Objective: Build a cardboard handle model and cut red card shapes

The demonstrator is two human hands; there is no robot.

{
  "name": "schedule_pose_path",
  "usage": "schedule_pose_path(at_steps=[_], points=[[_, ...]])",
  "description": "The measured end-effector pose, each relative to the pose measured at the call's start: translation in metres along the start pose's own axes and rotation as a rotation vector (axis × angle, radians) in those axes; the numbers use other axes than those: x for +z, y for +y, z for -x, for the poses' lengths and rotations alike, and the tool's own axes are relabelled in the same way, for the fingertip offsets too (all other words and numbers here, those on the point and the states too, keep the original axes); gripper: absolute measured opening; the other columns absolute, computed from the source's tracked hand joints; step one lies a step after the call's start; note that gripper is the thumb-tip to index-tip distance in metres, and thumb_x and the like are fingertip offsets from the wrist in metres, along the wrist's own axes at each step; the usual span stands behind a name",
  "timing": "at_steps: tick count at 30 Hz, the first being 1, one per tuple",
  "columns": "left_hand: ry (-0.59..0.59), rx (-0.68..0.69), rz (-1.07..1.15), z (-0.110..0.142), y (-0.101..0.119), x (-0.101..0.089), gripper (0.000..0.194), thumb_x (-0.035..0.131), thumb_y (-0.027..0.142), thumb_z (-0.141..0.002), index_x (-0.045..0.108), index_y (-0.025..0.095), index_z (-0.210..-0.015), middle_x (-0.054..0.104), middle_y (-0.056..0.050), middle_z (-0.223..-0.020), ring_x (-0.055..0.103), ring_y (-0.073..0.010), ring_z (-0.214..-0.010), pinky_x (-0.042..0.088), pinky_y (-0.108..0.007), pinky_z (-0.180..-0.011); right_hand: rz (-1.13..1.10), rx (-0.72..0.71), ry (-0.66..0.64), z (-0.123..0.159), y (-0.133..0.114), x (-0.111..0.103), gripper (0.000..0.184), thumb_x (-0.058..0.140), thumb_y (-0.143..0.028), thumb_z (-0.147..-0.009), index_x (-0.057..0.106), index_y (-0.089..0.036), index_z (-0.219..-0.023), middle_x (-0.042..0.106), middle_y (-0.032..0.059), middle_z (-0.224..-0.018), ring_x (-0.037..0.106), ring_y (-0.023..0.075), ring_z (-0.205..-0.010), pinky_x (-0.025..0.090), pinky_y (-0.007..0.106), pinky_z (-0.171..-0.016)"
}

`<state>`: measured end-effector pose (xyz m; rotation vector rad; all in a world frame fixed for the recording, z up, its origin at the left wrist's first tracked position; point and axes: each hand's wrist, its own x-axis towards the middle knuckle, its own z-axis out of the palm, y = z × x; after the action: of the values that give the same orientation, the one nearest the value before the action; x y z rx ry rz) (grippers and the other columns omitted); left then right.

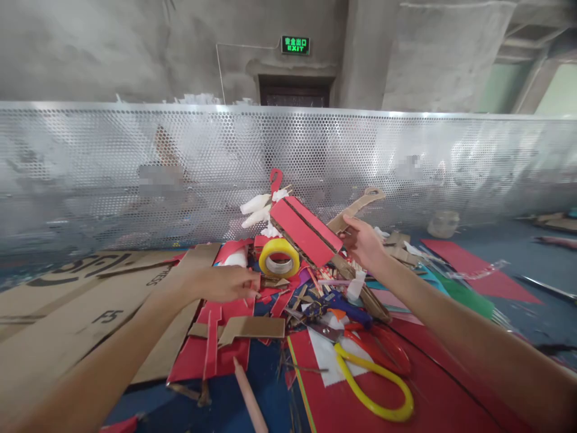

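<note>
My right hand (364,243) is closed on the near right edge of a red-covered cardboard piece (306,231) with a dark stripe along it. The piece is tilted above the pile of scraps. Beside the same hand a brown cardboard strip (358,207) with a looped end sticks up; whether the fingers touch it I cannot tell. My left hand (228,282) hovers low over red scraps, fingers partly bent and apart, with nothing visible in them. Just right of it stands a yellow roll of tape (279,258). Below lie red and brown cardboard offcuts (252,329).
Scissors with yellow and red handles (376,385) lie on red sheets (424,361), near a blue glue gun (345,307). A pink pencil-like stick (250,394) is in front. Flattened cardboard (85,307) covers the left; a perforated metal screen (202,168) bounds the back.
</note>
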<state>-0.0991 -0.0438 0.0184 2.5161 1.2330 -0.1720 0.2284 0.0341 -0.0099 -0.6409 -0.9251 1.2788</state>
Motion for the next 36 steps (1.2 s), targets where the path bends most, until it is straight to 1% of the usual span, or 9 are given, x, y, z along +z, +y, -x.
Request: schedule_pose_path(at_steps=[7,9,11,15,19,22,26,33,36], points=[[0.096,0.209,-0.163,0.003,0.062,0.007,0.019,0.052,0.030,-0.097,0.066,0.025,-0.110,0.069,-0.004,-0.114,0.066,-0.0230,-0.098,0.047,-0.030,-0.076,-0.044,-0.048,0.028,-0.002,-0.005,0.002,0.018,0.077,-0.027,-0.073,0.061,-0.022,-0.079,0.066,-0.0028,-0.071,0.054,0.0106,-0.056,0.049,0.022,-0.052],[0.116,0.354,-0.195,0.005,0.080,0.017,0.018,0.051,0.026,-0.099,0.066,0.025,-0.109,0.071,-0.003,-0.109,0.066,-0.0212,-0.101,0.047,-0.030,-0.083,-0.053,-0.062,0.020,-0.002,-0.006,0.003,0.018,0.078,-0.026,-0.073,0.061,-0.021,-0.078,0.067,-0.0021,-0.074,0.055,0.0106,-0.058,0.049,0.022,-0.054],[0.212,0.497,-0.302,0.008,0.097,0.028,0.017,0.052,0.024,-0.098,0.065,0.022,-0.109,0.071,-0.005,-0.106,0.065,-0.0225,-0.102,0.047,-0.032,-0.087,-0.060,-0.071,0.003,-0.001,-0.009,0.004,0.019,0.079,-0.026,-0.072,0.061,-0.021,-0.077,0.068,-0.0015,-0.077,0.055,0.0104,-0.059,0.049,0.022,-0.054],[0.368,0.504,-0.485,0.002,0.133,0.048,0.015,0.057,0.022,-0.095,0.063,0.019,-0.109,0.070,-0.007,-0.101,0.065,-0.0230,-0.092,0.049,-0.035,-0.080,-0.058,-0.082,-0.043,0.002,-0.016,0.008,0.020,0.080,-0.028,-0.072,0.063,-0.021,-0.079,0.068,-0.0017,-0.079,0.055,0.0101,-0.059,0.047,0.021,-0.051],[0.475,0.466,-0.614,-0.030,0.158,0.059,0.020,0.057,0.014,-0.091,0.062,0.016,-0.110,0.070,-0.009,-0.097,0.066,-0.0237,-0.091,0.049,-0.036,-0.077,-0.064,-0.117,-0.095,0.003,-0.022,0.009,0.021,0.082,-0.028,-0.070,0.064,-0.021,-0.080,0.068,-0.0012,-0.081,0.056,0.0112,-0.063,0.046,0.021,-0.049],[0.535,0.441,-0.670,-0.062,0.167,0.069,0.017,0.052,0.016,-0.096,0.062,0.015,-0.110,0.071,-0.010,-0.095,0.067,-0.0248,-0.091,0.049,-0.038,-0.079,-0.077,-0.134,-0.098,0.003,-0.026,0.008,0.021,0.081,-0.027,-0.070,0.063,-0.021,-0.078,0.066,-0.0015,-0.079,0.055,0.0104,-0.062,0.046,0.020,-0.049],[0.472,0.460,-0.715,-0.093,0.166,0.078,0.019,0.053,0.012,-0.094,0.062,0.014,-0.111,0.072,-0.011,-0.098,0.068,-0.0274,-0.098,0.049,-0.040,-0.084,-0.105,-0.151,-0.082,0.000,-0.033,0.003,0.021,0.081,-0.026,-0.070,0.062,-0.021,-0.076,0.063,-0.0025,-0.076,0.054,0.0098,-0.062,0.047,0.019,-0.050],[0.298,0.543,-0.683,-0.111,0.155,0.064,0.039,0.066,0.015,-0.085,0.058,0.018,-0.123,0.071,-0.009,-0.103,0.066,-0.0241,-0.097,0.047,-0.034,-0.081,-0.120,-0.168,-0.070,-0.011,-0.046,-0.006,0.021,0.080,-0.027,-0.072,0.061,-0.023,-0.078,0.064,-0.0034,-0.076,0.055,0.0110,-0.064,0.047,0.021,-0.052],[0.291,0.567,-0.765,-0.113,0.157,0.056,0.032,0.060,0.014,-0.091,0.060,0.020,-0.122,0.071,-0.006,-0.097,0.066,-0.0223,-0.094,0.045,-0.033,-0.080,-0.143,-0.179,-0.069,-0.014,-0.051,-0.010,0.021,0.081,-0.027,-0.070,0.062,-0.022,-0.077,0.065,-0.0030,-0.077,0.055,0.0110,-0.065,0.046,0.020,-0.051]])
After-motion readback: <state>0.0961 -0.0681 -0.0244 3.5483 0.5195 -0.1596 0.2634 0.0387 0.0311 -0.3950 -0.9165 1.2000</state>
